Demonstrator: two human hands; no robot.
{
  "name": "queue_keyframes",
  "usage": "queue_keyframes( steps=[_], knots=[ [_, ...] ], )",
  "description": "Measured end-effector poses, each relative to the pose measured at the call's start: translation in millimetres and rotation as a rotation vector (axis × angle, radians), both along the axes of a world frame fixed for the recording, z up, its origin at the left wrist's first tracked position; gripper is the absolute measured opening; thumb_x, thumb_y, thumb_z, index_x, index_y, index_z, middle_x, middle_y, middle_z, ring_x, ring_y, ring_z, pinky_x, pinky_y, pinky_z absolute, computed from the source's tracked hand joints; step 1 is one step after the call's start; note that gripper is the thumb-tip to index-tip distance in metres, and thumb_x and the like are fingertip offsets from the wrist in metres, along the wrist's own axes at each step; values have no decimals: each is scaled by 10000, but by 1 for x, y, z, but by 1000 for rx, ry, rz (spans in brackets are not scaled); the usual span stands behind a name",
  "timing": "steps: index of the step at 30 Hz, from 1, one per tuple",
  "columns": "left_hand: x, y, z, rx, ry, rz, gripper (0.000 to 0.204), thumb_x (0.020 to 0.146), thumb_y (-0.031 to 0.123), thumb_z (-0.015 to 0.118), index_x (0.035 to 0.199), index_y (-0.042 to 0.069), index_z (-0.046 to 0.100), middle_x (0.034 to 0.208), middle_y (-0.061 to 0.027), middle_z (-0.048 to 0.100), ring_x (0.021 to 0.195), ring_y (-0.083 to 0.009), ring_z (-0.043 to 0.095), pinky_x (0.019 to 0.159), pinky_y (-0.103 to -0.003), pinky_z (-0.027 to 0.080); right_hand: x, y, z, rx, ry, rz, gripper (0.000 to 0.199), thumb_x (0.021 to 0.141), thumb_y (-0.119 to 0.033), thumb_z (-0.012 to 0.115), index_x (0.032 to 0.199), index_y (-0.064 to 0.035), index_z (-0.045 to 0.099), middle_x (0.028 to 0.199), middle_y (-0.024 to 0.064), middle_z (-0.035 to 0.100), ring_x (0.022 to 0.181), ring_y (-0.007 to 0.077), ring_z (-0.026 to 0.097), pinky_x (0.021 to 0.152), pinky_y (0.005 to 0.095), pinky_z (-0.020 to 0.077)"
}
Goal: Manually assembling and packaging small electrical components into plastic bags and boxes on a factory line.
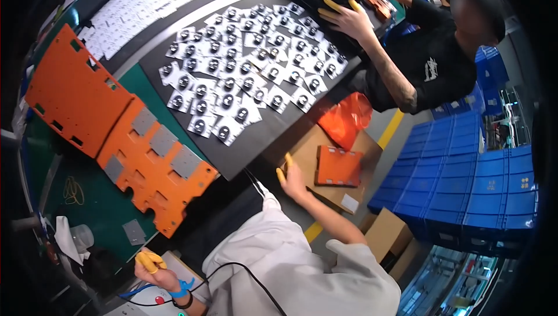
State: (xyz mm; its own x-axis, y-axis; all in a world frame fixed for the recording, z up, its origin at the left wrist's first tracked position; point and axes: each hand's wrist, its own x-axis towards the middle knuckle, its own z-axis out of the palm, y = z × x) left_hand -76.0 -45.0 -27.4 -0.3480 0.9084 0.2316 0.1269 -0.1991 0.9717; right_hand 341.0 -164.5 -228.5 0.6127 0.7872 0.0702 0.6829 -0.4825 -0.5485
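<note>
My right hand (292,181), with yellow finger cots, reaches out to the edge of an open cardboard box (308,159). Its fingers are apart and hold nothing. In the box lies a small orange plate (338,167). My left hand (149,262), also with yellow finger cots and a blue wrist strap, rests curled at the near edge of the green table (104,205); nothing shows in it. Two large orange fixture plates (75,92) (157,168) with grey pads lie on the table.
Several small white cards with black round parts (244,66) cover a black mat. A co-worker in a black shirt has a hand (347,18) on a stack of black trays. An orange bag (346,117), blue crates (465,176) and cardboard boxes (386,234) stand to the right.
</note>
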Motion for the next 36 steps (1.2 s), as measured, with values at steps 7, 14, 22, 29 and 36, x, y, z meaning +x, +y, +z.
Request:
queue_keyframes(
  steps=[7, 14, 22, 29, 36],
  knots=[
    [27, -24, 32, -126, 77, -273, 373, 1023, 246, 543, 735, 10, 552, 636, -20, 513, 531, -52, 379, 510, -218, 259, 125, -149, -68, -257, -326, -511, 774, 958, -381, 580, 1466, 134, 305, 1541, 343, 281, 1463, 428, 243, 1213, 495, 192],
    [92, -69, 55, 6, 790, -541, 39, 765, 48, 671, 772, 13, 688, 599, -82, 474, 526, -236, 505, 496, -357, 358, 105, -147, -73, -196, -351, -624, 713, 938, -353, 587, 1430, 124, 391, 1482, 323, 405, 1394, 463, 357, 1189, 516, 232],
    [112, -74, 76, -4, 922, -420, 139, 751, 88, 808, 776, 5, 699, 627, -111, 577, 543, -276, 563, 489, -369, 420, 109, -156, -86, -199, -568, -649, 624, 1000, -366, 528, 1445, 55, 407, 1507, 280, 390, 1379, 412, 404, 1136, 502, 337],
    [125, -62, 76, 143, 790, -421, 108, 743, 50, 789, 769, 5, 695, 634, -108, 603, 544, -268, 570, 482, -349, 439, 125, -183, -117, -204, -608, -656, 673, 985, -352, 556, 1484, 45, 341, 1558, 246, 342, 1427, 422, 346, 1129, 539, 325],
    [111, -70, 67, 113, 806, -482, 107, 740, 49, 794, 774, 4, 703, 679, -116, 650, 589, -272, 620, 513, -352, 480, 108, -140, -82, -292, 213, -1762, 737, 872, -474, 706, 1278, 98, 476, 1360, 239, 514, 1233, 354, 534, 1003, 569, 423]
  ],
)
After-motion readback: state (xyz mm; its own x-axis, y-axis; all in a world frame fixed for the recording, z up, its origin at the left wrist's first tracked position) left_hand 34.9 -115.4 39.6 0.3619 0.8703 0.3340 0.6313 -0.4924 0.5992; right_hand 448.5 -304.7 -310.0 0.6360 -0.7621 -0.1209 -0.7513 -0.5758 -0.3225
